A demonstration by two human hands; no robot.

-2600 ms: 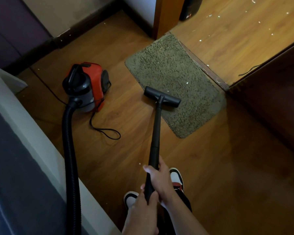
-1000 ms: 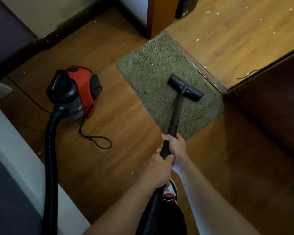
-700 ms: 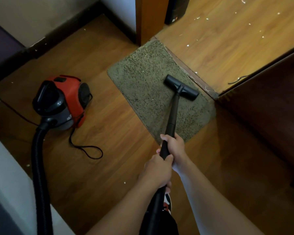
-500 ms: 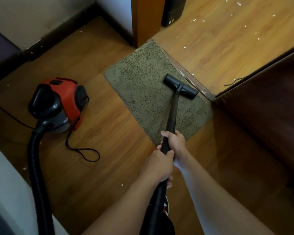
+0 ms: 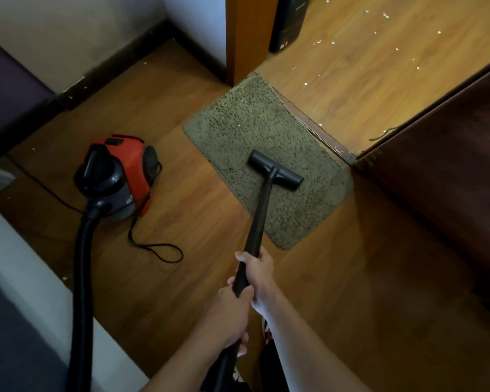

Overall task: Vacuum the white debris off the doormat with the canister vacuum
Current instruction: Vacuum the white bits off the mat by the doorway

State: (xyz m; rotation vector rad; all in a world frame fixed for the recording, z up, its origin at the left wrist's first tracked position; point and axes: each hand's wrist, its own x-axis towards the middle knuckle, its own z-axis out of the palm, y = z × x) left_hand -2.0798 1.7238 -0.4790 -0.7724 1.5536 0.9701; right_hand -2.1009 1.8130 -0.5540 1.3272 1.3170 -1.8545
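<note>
Fingers of both hands are curled round the wand: the right hand is placed ahead, the left hand just behind it. The nozzle is laid flat on the doormat, around its middle. One white speck is seen on the mat's far half. The canister is set on the floor left of the mat, hose attached.

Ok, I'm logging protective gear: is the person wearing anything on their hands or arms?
No. Left hand and right hand are ungloved; left forearm and right forearm are bare to the frame's edge: no sleeves, watch, bracelet or rings visible.
</note>
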